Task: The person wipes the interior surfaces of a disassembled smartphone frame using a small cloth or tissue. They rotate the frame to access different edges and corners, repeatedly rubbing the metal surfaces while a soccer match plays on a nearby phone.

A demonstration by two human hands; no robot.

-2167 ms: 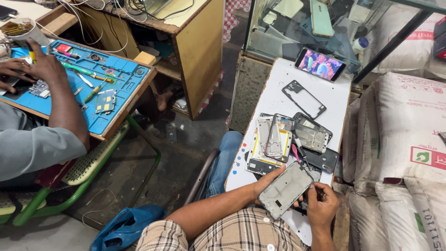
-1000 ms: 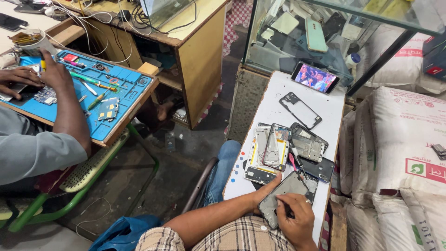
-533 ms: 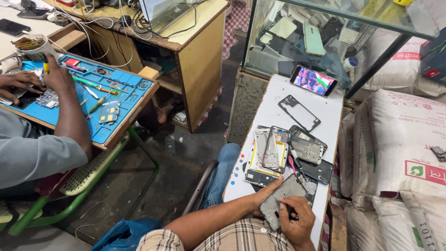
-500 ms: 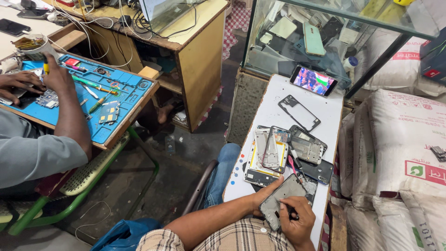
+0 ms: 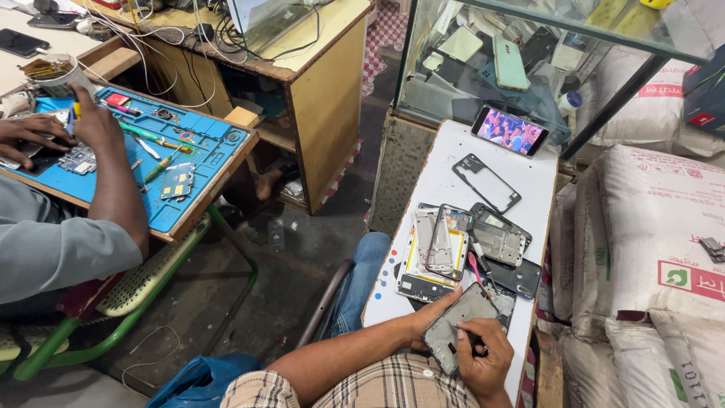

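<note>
My left hand [image 5: 427,323] grips the left edge of a grey phone frame [image 5: 462,316], held tilted over the near end of a white table [image 5: 450,171]. My right hand [image 5: 484,361] pinches a thin dark tool [image 5: 473,341] with its tip on the frame's lower part. Just beyond lie an opened phone [image 5: 441,240] on a yellow-edged panel, a second grey frame [image 5: 499,239], a dark phone back [image 5: 519,276] and a pink-handled screwdriver [image 5: 476,266]. Farther off are an empty black frame [image 5: 487,183] and a lit phone [image 5: 510,131].
A glass case [image 5: 529,60] of phones stands behind the table. White sacks [image 5: 653,249] are stacked on the right. At left a co-worker's hands [image 5: 45,128] work on a blue mat [image 5: 200,170] strewn with tools. A wooden desk [image 5: 325,98] and a blue bag [image 5: 198,381] flank the floor gap.
My right hand has come up from beside the frame onto it with the thin tool. The frame sits slightly lower in my left hand. The co-worker's hands have shifted a little.
</note>
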